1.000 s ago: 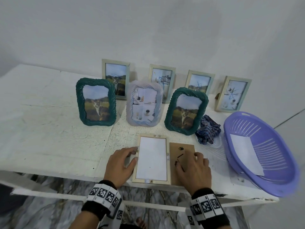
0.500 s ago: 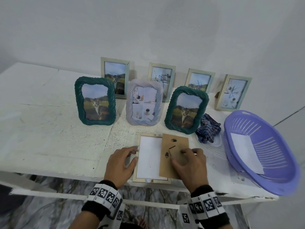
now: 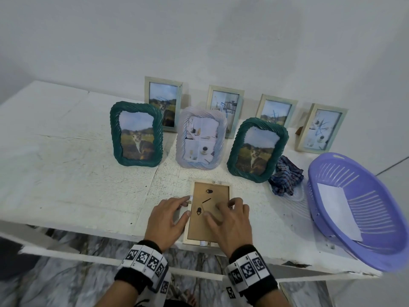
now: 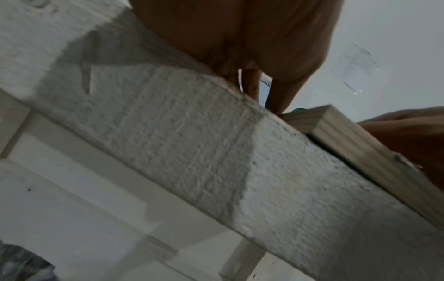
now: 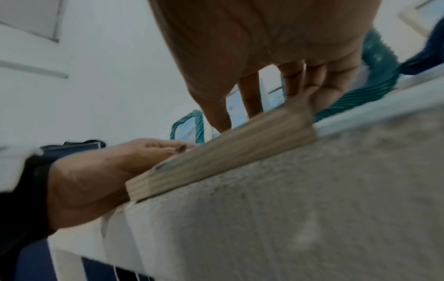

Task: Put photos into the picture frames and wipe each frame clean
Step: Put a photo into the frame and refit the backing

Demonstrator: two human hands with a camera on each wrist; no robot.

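Head view: both hands [image 3: 230, 222] on face-down frame [image 3: 190, 237]

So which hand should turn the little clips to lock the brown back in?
Probably the right hand: its fingers already rest on the backing board beside the clips, while the left hand steadies the frame.

The right hand [image 5: 276, 57] hung over the pale wooden frame [image 5: 228, 152], which lay flat at the edge of the rough white table [image 5: 312, 218]. Its fingertips [image 5: 252, 106] touched the frame's upper face. The left hand [image 5: 96, 180] rested against the frame's near left end, its fingers extended along the frame's top. Green twisted frames [image 5: 374, 79] stood blurred behind.
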